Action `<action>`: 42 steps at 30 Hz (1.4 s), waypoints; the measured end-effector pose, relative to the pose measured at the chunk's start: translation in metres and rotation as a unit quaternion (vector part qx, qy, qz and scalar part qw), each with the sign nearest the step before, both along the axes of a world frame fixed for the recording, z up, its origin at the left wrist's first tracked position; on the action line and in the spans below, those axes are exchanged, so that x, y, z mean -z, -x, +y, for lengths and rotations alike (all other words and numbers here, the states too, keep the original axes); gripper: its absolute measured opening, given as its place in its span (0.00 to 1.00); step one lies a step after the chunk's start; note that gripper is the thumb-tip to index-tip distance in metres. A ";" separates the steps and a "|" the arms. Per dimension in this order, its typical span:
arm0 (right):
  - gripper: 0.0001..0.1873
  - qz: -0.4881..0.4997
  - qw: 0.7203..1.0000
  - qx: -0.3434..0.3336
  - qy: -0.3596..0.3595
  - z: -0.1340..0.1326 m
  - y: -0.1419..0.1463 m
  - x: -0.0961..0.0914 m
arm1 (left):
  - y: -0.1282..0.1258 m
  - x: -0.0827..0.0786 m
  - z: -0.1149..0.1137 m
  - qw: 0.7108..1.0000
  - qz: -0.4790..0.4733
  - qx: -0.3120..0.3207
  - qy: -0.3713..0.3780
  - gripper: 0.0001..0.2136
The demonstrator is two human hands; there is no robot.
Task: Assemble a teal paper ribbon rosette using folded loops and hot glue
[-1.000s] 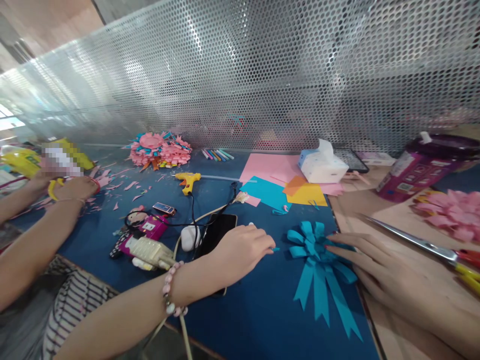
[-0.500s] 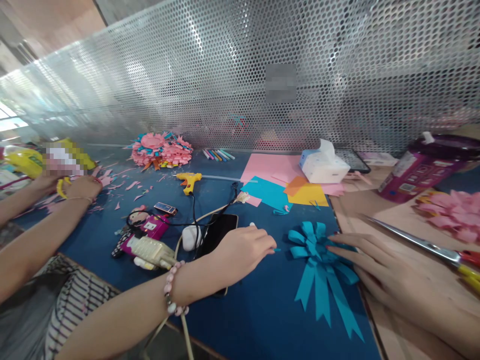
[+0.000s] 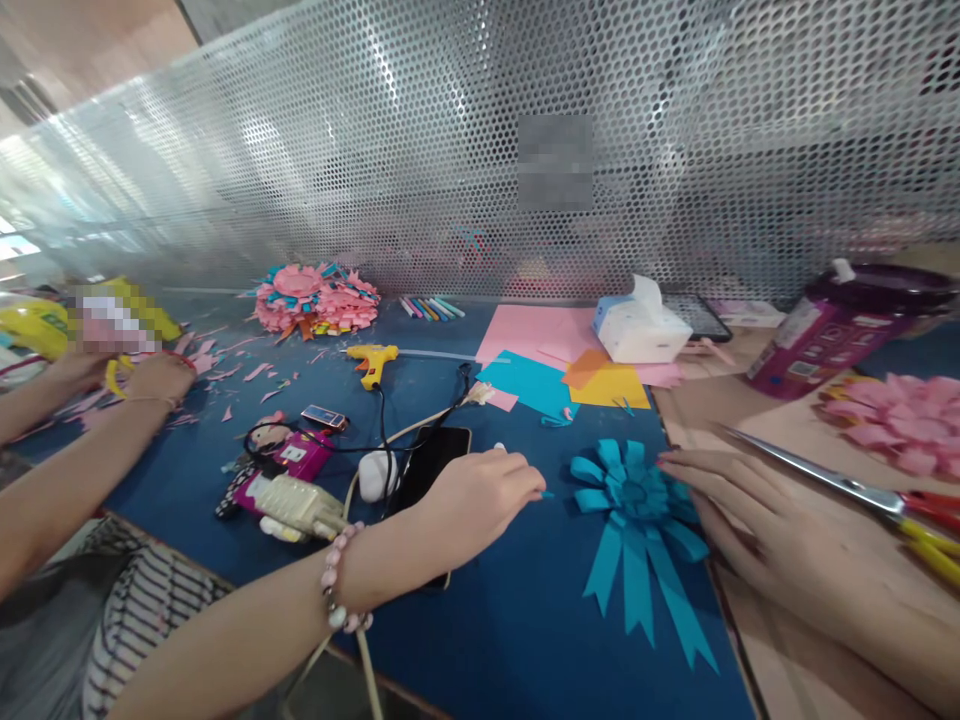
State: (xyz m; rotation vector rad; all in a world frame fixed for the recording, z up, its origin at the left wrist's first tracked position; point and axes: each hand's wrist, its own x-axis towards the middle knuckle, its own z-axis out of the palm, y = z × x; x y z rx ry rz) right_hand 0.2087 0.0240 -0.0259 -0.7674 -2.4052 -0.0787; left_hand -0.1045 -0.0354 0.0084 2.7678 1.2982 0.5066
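Reaching in from the far left, a co-worker's hands (image 3: 161,380) hold something with yellow handles beside pink scraps (image 3: 259,373). Next along the blue table (image 3: 517,630) sit a heap of pink and blue paper flowers (image 3: 311,300) and a yellow glue gun (image 3: 371,365). Above a black phone (image 3: 439,465), the left hand (image 3: 476,505) has thumb and fingers together, clamped on a tiny blue scrap (image 3: 548,494) whose tip pokes out. Just right of it, the blue paper flower (image 3: 634,490) lies on the table near its edge: rounded loops ring a tight, layered middle, and three flat tails with notched ends fan toward the person. Along its right side rests the right hand (image 3: 772,525), fingers stretched out and apart from the thumb; I cannot tell how firmly they touch the loops. Farther right lie scissors (image 3: 832,480) and a pink paper flower (image 3: 900,425).
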 end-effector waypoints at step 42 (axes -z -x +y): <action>0.07 0.055 0.974 -0.033 0.217 -0.026 0.087 -0.044 | -0.005 -0.028 -0.003 0.893 -0.308 -0.104 0.310 0.06</action>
